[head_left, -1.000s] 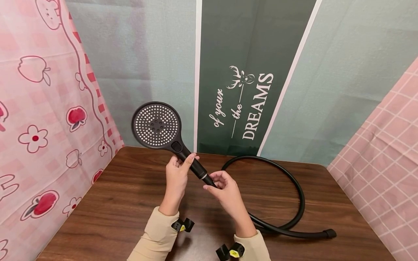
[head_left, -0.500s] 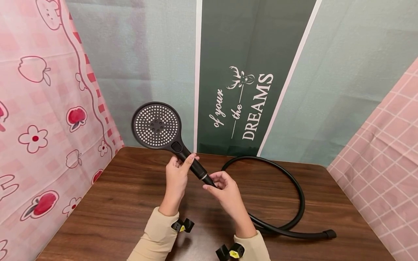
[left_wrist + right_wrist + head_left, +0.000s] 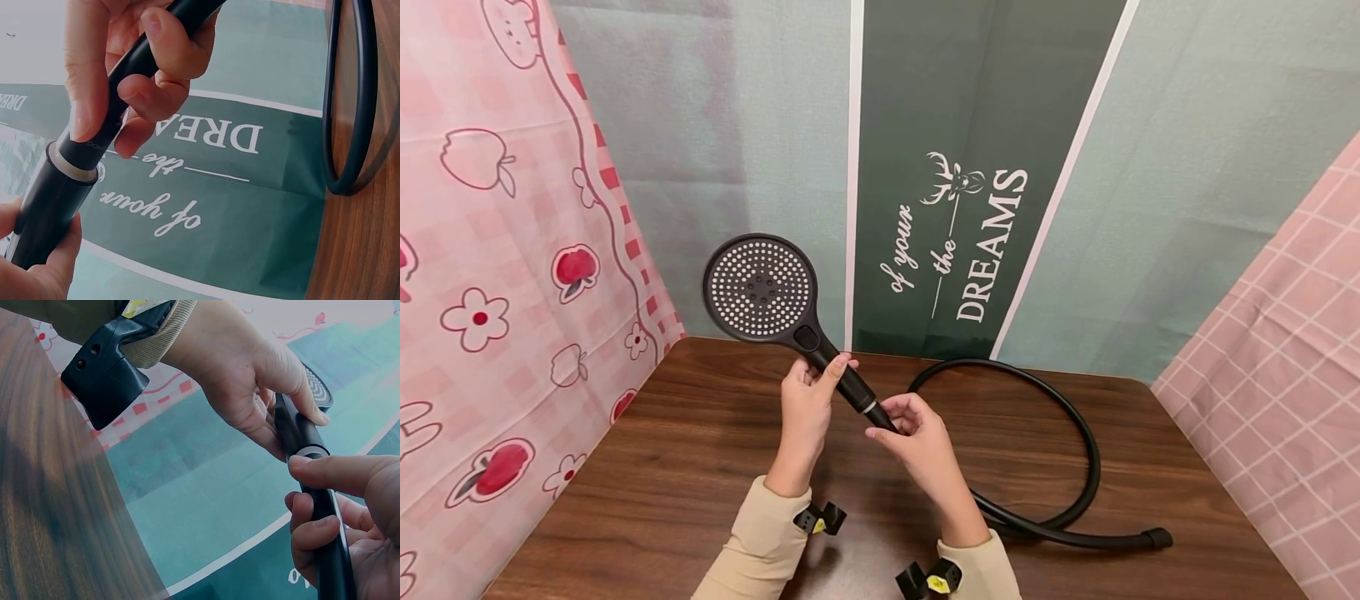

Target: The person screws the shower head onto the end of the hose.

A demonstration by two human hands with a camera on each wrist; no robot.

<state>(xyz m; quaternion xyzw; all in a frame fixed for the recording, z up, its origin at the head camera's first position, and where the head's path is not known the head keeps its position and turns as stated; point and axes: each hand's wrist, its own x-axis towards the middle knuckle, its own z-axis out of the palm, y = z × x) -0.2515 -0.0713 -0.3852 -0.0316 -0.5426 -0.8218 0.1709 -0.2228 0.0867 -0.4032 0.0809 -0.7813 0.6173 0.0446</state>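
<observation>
A black shower head (image 3: 760,287) with a round face of pale nozzles is held up above the table, tilted to the left. My left hand (image 3: 807,400) grips its handle (image 3: 855,388) between thumb and fingers. Just below the handle's end, my right hand (image 3: 921,437) pinches the black hose end (image 3: 882,415). A pale ring (image 3: 75,164) shows at the joint between handle and hose end in the left wrist view. From the right hand the black hose (image 3: 1093,450) loops over the table, and its other end (image 3: 1157,537) lies at the right.
The brown wooden table (image 3: 647,467) lies beneath both hands. Behind it hangs a green cloth (image 3: 925,108) with white lettering. Pink patterned cloths stand at the left (image 3: 482,250) and right (image 3: 1292,350). Each sleeve carries a small black camera mount (image 3: 820,518).
</observation>
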